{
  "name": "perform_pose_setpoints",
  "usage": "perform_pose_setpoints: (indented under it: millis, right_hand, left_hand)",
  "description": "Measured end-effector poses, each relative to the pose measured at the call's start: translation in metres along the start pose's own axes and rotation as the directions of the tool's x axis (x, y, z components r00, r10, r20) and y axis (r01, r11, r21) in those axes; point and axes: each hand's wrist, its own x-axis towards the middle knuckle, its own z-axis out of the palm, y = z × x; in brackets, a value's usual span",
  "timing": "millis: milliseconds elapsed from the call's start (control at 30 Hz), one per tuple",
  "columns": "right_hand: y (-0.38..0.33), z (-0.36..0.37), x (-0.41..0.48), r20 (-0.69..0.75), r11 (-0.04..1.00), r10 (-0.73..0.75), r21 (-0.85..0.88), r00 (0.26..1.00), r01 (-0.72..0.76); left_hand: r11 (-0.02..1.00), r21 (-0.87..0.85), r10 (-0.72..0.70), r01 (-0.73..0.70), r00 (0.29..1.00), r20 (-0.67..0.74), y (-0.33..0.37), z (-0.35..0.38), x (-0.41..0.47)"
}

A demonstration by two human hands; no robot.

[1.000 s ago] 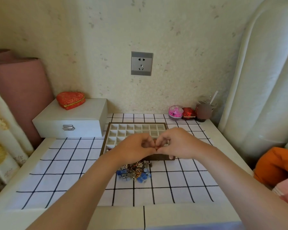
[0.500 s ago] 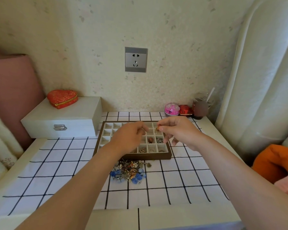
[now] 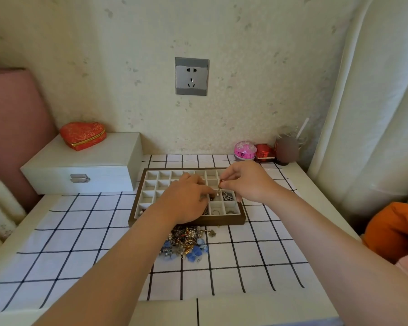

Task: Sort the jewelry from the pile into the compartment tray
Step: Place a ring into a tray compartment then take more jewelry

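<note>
The brown compartment tray (image 3: pixel 222 222) with white cells stands mid-table; its near-right cells hold a dark chain, rings and small pieces. In front of it lies the jewelry pile (image 3: pixel 186 243), tangled gold, silver and blue pieces. My right hand (image 3: pixel 247 182) hovers over the tray's right side and pinches a small dangling earring (image 3: pixel 219 188) with a pale bead at its lower end. My left hand (image 3: pixel 186 201) reaches palm-down over the tray's middle, its fingertips right next to that bead. The back of the hand hides whether those fingers grip anything.
A white latched box (image 3: pixel 85 170) with a red heart case (image 3: pixel 83 135) sits at the left. A pink tin (image 3: pixel 245 150), a red box (image 3: pixel 264 152) and a cup with a straw (image 3: pixel 287 149) line the wall. An orange cushion (image 3: pixel 396 229) lies right of the table.
My hands, joined above the tray's front one second ago, separated. The left hand then dropped lower over the cells; the right keeps pinching the small piece beside it.
</note>
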Motion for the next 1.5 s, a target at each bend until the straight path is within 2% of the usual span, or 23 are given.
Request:
perform_pose_setpoints:
  millis: [267, 333, 433, 500, 667, 1067, 1267, 1333, 1433, 1500]
  right_hand:
    - [0.006, 0.013, 0.01, 0.039, 0.974, -0.03, -0.225, 0.999, 0.038]
    - [0.005, 0.014, 0.011, 0.009, 0.983, -0.047, -0.179, 0.999, 0.048]
    - [-0.003, 0.005, 0.012, -0.11, 0.998, -0.051, 0.027, 0.993, 0.055]
    - [-0.008, -0.001, 0.011, -0.138, 0.987, -0.026, 0.155, 0.99, 0.048]
    - [-0.005, -0.001, 0.006, -0.084, 0.986, -0.027, 0.163, 0.996, 0.04]
    - [0.01, 0.021, 0.01, 0.004, 0.99, -0.035, -0.134, 0.999, 0.035]
    - [0.003, 0.02, 0.009, 0.068, 0.868, -0.1, -0.481, 0.993, 0.12]
    - [0.003, 0.022, 0.01, 0.083, 0.851, -0.111, -0.506, 0.99, 0.138]
    - [0.002, 0.022, 0.01, -0.007, 0.88, -0.108, -0.465, 0.994, 0.093]
    - [0.002, 0.019, 0.008, -0.014, 0.881, -0.115, -0.463, 0.993, 0.095]
  left_hand:
    - [1.0, -0.015, -0.009, 0.009, 1.0, -0.007, 0.0, 0.002, 0.0]
    - [1.0, -0.02, -0.018, 0.018, 1.0, -0.007, -0.001, 0.003, 0.0]
    - [0.999, -0.025, -0.024, 0.024, 1.0, -0.008, 0.0, 0.003, 0.0]
    - [0.999, -0.027, -0.026, 0.025, 1.0, -0.007, 0.0, 0.003, 0.0]
    - [0.999, -0.036, -0.028, 0.028, 1.0, -0.007, 0.0, 0.002, 0.0]
    - [0.999, -0.02, -0.039, 0.039, 0.999, 0.003, 0.0, 0.003, -0.001]
    - [0.998, -0.036, -0.046, 0.045, 0.999, -0.021, 0.001, 0.003, -0.002]
    - [0.998, -0.048, -0.046, 0.045, 0.998, -0.04, 0.001, 0.003, -0.003]
    - [0.996, -0.081, -0.043, 0.038, 0.997, -0.058, 0.001, 0.003, -0.004]
    - [0.997, -0.068, -0.033, 0.03, 0.999, -0.038, 0.001, 0.002, -0.005]
